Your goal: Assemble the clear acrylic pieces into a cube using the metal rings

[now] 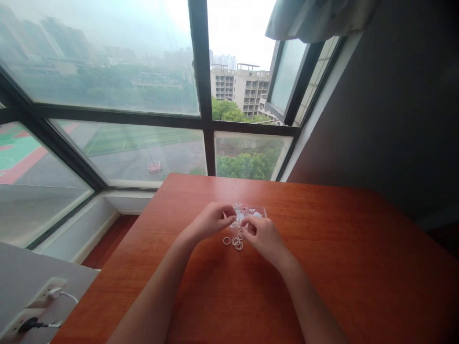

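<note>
Left hand (215, 220) and right hand (263, 235) curl narrowly beside clear box (262, 210); cannot tell what's held. Pale rings (237, 244) lie nearer.

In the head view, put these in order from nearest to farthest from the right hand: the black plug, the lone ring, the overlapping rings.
From the right hand:
1. Overlapping rings: just left of its fingertips.
2. Lone ring: left of that group.
3. Black plug: far left, in the wall socket.
</note>
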### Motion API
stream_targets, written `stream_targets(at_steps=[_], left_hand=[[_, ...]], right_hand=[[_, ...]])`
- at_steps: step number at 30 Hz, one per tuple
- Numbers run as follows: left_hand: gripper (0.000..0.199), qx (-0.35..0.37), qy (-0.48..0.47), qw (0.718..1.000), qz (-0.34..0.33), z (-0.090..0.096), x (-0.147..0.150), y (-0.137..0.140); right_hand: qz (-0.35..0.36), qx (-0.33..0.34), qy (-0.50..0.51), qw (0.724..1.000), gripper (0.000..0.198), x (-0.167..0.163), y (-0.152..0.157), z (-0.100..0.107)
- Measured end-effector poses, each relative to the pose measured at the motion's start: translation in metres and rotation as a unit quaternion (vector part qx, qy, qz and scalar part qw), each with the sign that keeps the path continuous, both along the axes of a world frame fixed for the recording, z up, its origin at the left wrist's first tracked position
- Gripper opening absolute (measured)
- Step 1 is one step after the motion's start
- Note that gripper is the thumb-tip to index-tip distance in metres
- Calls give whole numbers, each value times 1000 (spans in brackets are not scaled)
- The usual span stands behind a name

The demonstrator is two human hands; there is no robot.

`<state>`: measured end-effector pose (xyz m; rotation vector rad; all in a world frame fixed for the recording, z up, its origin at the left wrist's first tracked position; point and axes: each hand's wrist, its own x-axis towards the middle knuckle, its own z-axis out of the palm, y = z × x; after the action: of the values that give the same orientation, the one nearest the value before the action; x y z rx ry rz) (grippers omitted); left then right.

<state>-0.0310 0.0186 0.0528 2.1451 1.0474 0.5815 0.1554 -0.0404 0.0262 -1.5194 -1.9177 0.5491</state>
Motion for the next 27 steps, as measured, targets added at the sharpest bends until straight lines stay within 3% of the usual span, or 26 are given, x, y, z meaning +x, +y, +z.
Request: stream_targets(at_steps=[6,12,21,27], left_hand=[[23,-61,-40,996,-46,1,9,-5],[20,-2,-25,1000,-4,-5,10,-3],[13,103,53,991,69,-11,2,2],[13,93,62,992,62,-5,1,1]], right_hand=[[-47,54,57,996,10,-1,3,-3],[-46,43,51,997,12,2,4,-3],[108,-90,-20,990,15,5,-9,3],[127,-71,-93,985,14,-3,-15,1]])
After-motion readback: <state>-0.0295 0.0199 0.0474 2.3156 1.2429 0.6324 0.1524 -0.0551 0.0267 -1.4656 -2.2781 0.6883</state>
